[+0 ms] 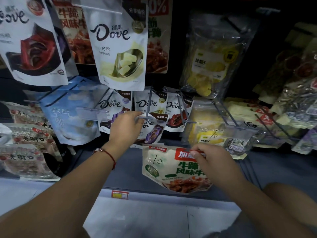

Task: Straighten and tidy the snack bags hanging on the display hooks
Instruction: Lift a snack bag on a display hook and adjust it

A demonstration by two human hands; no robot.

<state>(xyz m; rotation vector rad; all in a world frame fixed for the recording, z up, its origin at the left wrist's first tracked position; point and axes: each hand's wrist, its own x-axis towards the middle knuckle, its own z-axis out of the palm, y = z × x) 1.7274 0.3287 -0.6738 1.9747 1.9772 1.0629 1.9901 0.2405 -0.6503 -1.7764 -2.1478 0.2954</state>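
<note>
The left hand (127, 125) reaches up to a grey metal hook (149, 107), its fingers curled at the top of a glossy white-and-purple Dove pouch (151, 129) that hangs at the hook's front end; the fingertips are hidden behind the hand, so the exact grip cannot be told. A thin red cord bracelet (109, 156) circles that wrist. Lower and to the right, the right hand (211, 159) pinches the red top edge of a crinkled pale-green snack bag (164, 169), a flat pouch printed with reddish strips of food and marked "10" by hand; it hangs tilted below the Dove pouch. Behind the left hand, further Dove pouches (148, 103) sit on the same row. Above it hangs a large smooth white Dove bag (118, 47) showing pale cubes in a scoop. Left of the left hand is a soft light-blue bag (68, 115). Above the right hand, clear plastic bags (212, 55) hold yellow dried fruit slices, and bare grey hooks (228, 110) jut out between them
</note>
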